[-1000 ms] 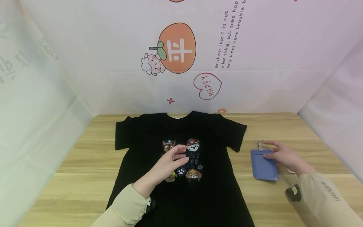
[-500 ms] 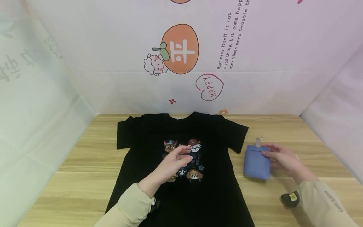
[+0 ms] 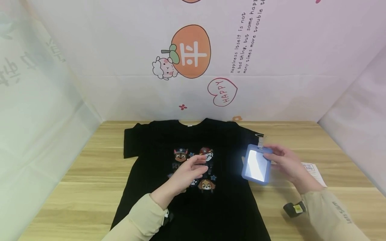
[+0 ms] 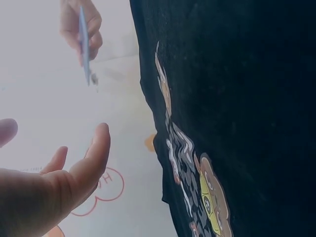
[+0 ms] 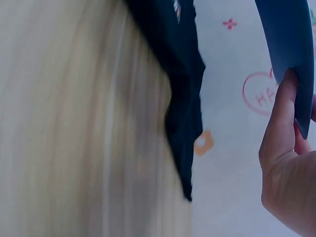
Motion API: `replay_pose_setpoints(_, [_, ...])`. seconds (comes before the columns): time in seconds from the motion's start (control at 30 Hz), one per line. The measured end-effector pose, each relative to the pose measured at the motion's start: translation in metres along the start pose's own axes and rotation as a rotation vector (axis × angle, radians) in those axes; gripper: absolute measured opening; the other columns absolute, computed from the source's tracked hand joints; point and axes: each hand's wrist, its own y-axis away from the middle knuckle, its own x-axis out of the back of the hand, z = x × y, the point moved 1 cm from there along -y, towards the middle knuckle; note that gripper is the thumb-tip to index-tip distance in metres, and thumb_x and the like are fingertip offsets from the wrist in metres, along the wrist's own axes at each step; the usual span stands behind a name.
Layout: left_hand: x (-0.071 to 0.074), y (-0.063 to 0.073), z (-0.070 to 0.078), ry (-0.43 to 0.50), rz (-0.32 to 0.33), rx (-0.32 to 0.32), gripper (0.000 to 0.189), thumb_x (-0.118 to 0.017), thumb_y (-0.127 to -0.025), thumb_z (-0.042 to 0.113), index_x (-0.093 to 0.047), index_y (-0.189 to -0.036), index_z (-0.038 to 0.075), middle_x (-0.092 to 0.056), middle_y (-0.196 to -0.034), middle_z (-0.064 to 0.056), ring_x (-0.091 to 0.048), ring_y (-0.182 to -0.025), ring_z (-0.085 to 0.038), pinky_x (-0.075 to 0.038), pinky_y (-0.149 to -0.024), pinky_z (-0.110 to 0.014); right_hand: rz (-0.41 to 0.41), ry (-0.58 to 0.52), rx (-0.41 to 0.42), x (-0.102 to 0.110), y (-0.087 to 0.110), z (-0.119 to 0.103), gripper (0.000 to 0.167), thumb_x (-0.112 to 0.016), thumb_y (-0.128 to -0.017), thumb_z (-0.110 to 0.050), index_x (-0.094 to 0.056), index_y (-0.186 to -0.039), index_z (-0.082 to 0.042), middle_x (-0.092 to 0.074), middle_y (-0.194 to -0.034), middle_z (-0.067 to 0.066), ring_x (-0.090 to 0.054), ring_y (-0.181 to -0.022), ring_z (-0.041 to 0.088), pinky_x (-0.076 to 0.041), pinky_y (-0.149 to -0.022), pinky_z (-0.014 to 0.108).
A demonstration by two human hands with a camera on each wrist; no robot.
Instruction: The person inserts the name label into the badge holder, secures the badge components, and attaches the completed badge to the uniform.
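A blue badge holder [image 3: 256, 165] with a bright reflecting window and a metal clip on top is raised over the right edge of the black T-shirt [image 3: 229, 211]. My right hand [image 3: 286, 164] pinches it by its right side, thumb on the near face. In the right wrist view the thumb lies along the blue badge holder [image 5: 289, 34]. My left hand [image 3: 188, 172] hovers above the cartoon dog print on the shirt, fingers loosely bent and holding nothing. The left wrist view shows the badge holder [image 4: 84, 44] edge-on beyond that hand.
The shirt lies flat, neck away from me, on a wood-grain table [image 3: 69, 187]. A white printed paper card [image 3: 314, 174] lies right of my right hand, partly behind the wrist. White printed cloth walls [image 3: 135, 97] close off the back and both sides.
My right hand has carried the badge holder left and up, toward the shirt, and its window side has turned into view. The white card is now uncovered. The left hand has barely moved.
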Motion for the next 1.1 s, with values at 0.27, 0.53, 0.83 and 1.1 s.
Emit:
replay_pose_setpoints(0.27, [-0.004,-0.001,0.001,0.012,-0.017,0.005,0.042,-0.051,-0.098,0.02,-0.044,-0.135,0.003,-0.045,-0.137,-0.022,-0.052,-0.121,-0.033,-0.047,-0.098,-0.045,-0.003,-0.019,0.022,-0.027,-0.002,-0.008,0.023,-0.056,-0.093,-0.004,-0.057,-0.104,-0.024,-0.059,-0.101,-0.012,-0.058,-0.087,0.006,-0.055,-0.073,0.026])
replay_pose_setpoints(0.53, [-0.006,-0.001,0.001,0.018,-0.012,0.014,0.042,-0.052,-0.097,0.02,-0.044,-0.134,0.002,-0.045,-0.137,-0.023,-0.052,-0.121,-0.033,-0.048,-0.097,-0.044,-0.016,-0.077,0.062,-0.051,-0.003,-0.015,0.03,-0.054,-0.093,0.001,-0.06,-0.101,-0.027,-0.058,-0.099,-0.01,-0.057,-0.089,0.008,-0.056,-0.072,0.028])
replay_pose_setpoints(0.83, [-0.007,-0.003,0.0,0.084,-0.005,0.014,0.048,-0.053,-0.097,0.017,-0.036,-0.139,0.001,-0.043,-0.137,-0.026,-0.051,-0.122,-0.035,-0.049,-0.095,-0.043,0.009,-0.095,0.067,-0.084,-0.006,-0.021,0.026,-0.054,-0.093,-0.002,-0.058,-0.1,-0.026,-0.058,-0.1,-0.009,-0.059,-0.088,0.009,-0.056,-0.073,0.027])
replay_pose_setpoints(1.1, [-0.01,-0.001,0.003,0.13,0.004,0.003,0.048,-0.053,-0.097,0.018,-0.036,-0.138,-0.002,-0.046,-0.132,-0.024,-0.053,-0.118,-0.034,-0.052,-0.092,-0.042,0.049,-0.086,0.091,-0.108,-0.007,-0.024,0.024,-0.055,-0.093,-0.004,-0.058,-0.101,-0.027,-0.057,-0.102,-0.008,-0.056,-0.096,0.012,-0.054,-0.079,0.036])
